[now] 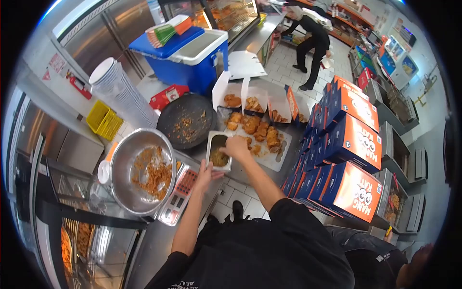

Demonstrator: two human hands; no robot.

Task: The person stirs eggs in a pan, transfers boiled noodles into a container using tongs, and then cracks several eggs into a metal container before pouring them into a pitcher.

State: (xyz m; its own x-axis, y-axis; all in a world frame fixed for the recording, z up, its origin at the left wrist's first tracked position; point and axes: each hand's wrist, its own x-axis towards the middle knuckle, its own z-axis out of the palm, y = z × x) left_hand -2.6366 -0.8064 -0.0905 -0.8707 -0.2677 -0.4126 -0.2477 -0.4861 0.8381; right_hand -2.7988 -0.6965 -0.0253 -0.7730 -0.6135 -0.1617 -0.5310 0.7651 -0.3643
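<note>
My left hand [206,175] grips the near left corner of a rectangular metal container [220,168], which has a greenish-brown layer at its bottom. Over its right side, my right hand [237,147] dips inward with the fingers drawn together. Whatever those fingertips hold is hidden. Pieces of fried chicken [251,124] lie on a pale board [280,159] just beyond. Behind them stand open takeaway boxes with chicken inside, one a white-flapped box [221,85]. A dark round pan [167,121] with crumbs sits left of the container.
A steel bowl [119,179] of brown crumbs rests by a red-keyed scale [169,212]. Stacked orange-and-blue boxes [355,144] rise at right. A blue cooler [183,72] and tall cup stack [122,96] stand at left. One person [315,38] bends far back; another [375,260] is at lower right.
</note>
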